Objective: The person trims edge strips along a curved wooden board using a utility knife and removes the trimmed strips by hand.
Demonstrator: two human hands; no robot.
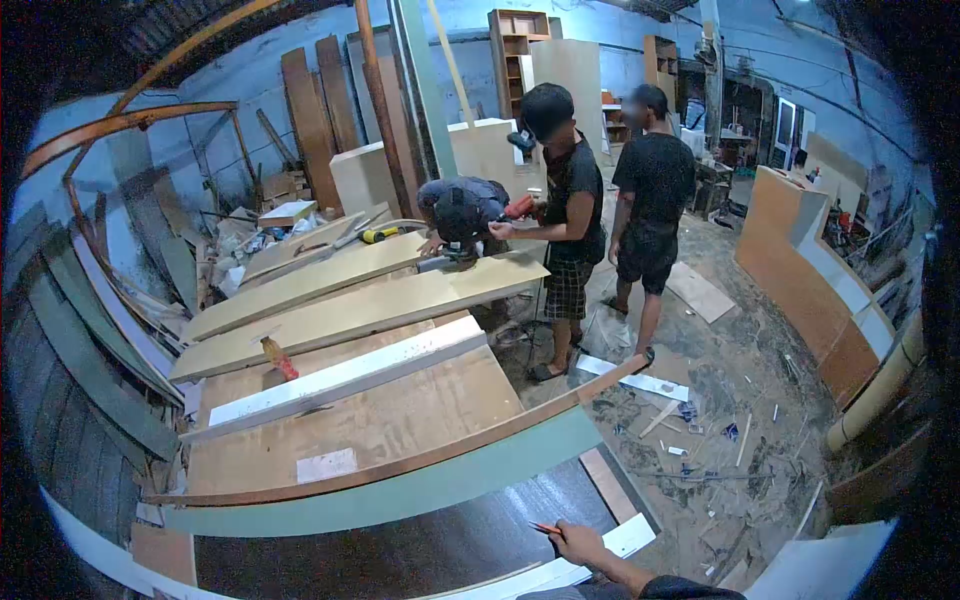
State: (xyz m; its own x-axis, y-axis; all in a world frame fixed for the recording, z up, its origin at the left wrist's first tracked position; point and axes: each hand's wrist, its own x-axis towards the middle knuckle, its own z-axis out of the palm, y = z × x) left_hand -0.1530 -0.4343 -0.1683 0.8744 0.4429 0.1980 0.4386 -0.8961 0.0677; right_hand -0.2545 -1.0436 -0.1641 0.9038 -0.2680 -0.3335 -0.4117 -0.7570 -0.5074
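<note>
My right hand is at the bottom, closed on a thin red pencil-like tool, over a dark glossy panel. Around that panel lie a pale green strip and white strips. My left hand is not in view. Beyond the green strip, a plywood sheet carries a long white board and a small pale rectangle. A bottle with a red lower part stands behind the white board.
Two cream boards lie farther back. One person bends over them; another stands alongside with a red tool. A third person stands to the right. Offcuts litter the floor; curved panels stand at right.
</note>
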